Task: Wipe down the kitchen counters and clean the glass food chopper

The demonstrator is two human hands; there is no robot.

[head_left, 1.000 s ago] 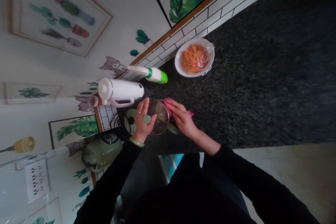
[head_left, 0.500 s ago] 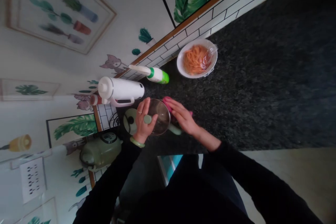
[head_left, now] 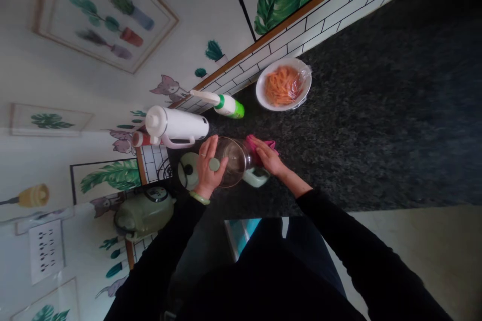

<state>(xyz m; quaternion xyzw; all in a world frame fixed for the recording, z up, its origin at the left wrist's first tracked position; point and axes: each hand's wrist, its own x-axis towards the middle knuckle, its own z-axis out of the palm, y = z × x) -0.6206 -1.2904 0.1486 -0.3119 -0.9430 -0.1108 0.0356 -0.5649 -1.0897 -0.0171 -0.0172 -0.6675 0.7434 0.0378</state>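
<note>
More green handle [head_left: 256,177] showing than before; right hand [head_left: 268,157] on cloth [head_left: 271,145].

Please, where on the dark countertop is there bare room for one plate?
The dark countertop right of the bowl and pink cloth is widely bare, between tiled wall and front edge. Further left it is crowded: left hand, glass pot, white jug, pump bottle.

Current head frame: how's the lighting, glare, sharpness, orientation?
Head view: dim overall, dark countertop near-black toward the upper right; head view: pale sheen on the plastic wrap at the white bowl; head view: soft detail, no weave readable on the pink cloth; head view: scene turned sideways, white jug with its top pointing left.
</note>
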